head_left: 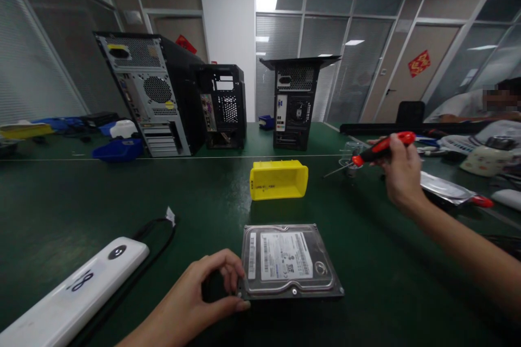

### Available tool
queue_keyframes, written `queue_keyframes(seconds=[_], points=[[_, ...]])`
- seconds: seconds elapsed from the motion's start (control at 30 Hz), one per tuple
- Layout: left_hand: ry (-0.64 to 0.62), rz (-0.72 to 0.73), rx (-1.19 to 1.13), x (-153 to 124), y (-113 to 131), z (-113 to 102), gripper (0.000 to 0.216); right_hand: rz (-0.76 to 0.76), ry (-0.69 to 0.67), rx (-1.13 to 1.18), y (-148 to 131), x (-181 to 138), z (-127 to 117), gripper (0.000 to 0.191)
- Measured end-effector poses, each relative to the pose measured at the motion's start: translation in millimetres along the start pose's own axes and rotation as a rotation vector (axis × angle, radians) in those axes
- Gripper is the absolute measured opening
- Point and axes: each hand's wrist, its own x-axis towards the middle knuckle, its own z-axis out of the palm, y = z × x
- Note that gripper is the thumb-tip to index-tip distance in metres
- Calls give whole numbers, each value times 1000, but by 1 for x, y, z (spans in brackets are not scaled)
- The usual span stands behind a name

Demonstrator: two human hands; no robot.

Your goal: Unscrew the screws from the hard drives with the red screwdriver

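Note:
A hard drive with a white label lies flat on the green table in front of me. My left hand grips its left edge, the thumb at the near corner and the curled fingers along the side. Held up at the right, a red and black screwdriver is in my right hand, its thin shaft pointing left and down. Behind the hard drive stands a yellow plastic bin with its open side facing me.
A white power bank marked 18 with a black cable lies at left. Computer cases stand at the back, beside a blue bin. At right are a silver pouch and a clear cup. Another person sits far right.

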Motion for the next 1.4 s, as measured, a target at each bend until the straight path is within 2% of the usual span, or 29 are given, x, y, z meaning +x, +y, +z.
queue_keyframes(seconds=[0.07,0.13,0.17,0.23,0.3,0.4,0.43,0.5,0.6,0.73,1.03,1.4], points=[[-2,5,28,0,1,0,22,-94,49,171,-26,4,14,33],[-7,6,51,0,2,0,20,-148,40,323,-52,0,33,38],[-8,7,56,0,3,0,20,-150,0,382,-63,-5,45,32],[-3,8,67,-1,3,0,20,-106,-162,456,-82,-19,71,24],[5,9,85,-1,3,0,20,-49,-356,491,-95,-39,98,32],[16,10,124,-1,2,-1,20,-2,-635,525,-105,-69,131,32],[17,11,131,-1,2,-1,20,8,-771,568,-107,-78,138,30],[18,9,135,-1,1,-1,21,13,-955,623,-110,-92,145,25],[20,-2,134,-1,-1,0,21,24,-1093,606,-113,-102,143,21],[14,-29,120,0,-3,1,20,-1,-1119,570,-112,-104,138,20],[3,-28,112,2,-5,1,16,24,-1177,528,-108,-107,144,14],[-8,-53,145,3,-5,0,17,22,-1155,529,-107,-104,141,12]])
